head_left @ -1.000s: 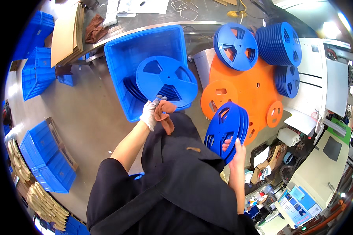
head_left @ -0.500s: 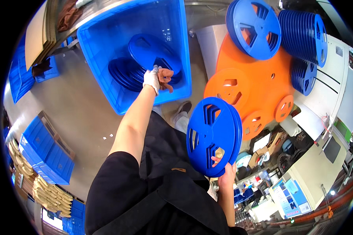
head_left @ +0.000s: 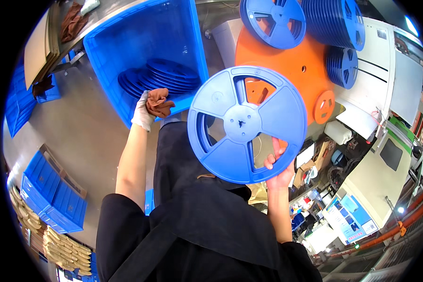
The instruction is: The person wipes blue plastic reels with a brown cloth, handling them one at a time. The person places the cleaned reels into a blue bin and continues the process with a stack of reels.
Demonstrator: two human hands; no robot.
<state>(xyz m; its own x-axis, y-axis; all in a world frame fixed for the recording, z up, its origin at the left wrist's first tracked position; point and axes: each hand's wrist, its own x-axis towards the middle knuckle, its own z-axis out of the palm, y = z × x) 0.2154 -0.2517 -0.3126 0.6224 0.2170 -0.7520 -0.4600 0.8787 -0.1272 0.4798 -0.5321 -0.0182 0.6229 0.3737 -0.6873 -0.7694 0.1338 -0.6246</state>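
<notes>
Centre of frame: large blue reel point(head_left: 247, 124), flat face toward the camera, gripped at its lower right rim by the right hand point(head_left: 279, 170), fingers curled over the edge. Left of centre: left hand point(head_left: 143, 113) in a white glove, closed around a crumpled brown cloth point(head_left: 159, 102), poised at the near wall of the blue bin point(head_left: 127, 51) in the upper left. Inside the bin: stack of blue reels point(head_left: 167, 77), lying flat, just beyond the cloth. Held reel to the right of the gloved hand, apart from it. Upper right: orange disc point(head_left: 296, 61) and further blue reels point(head_left: 273, 21) on edge.
</notes>
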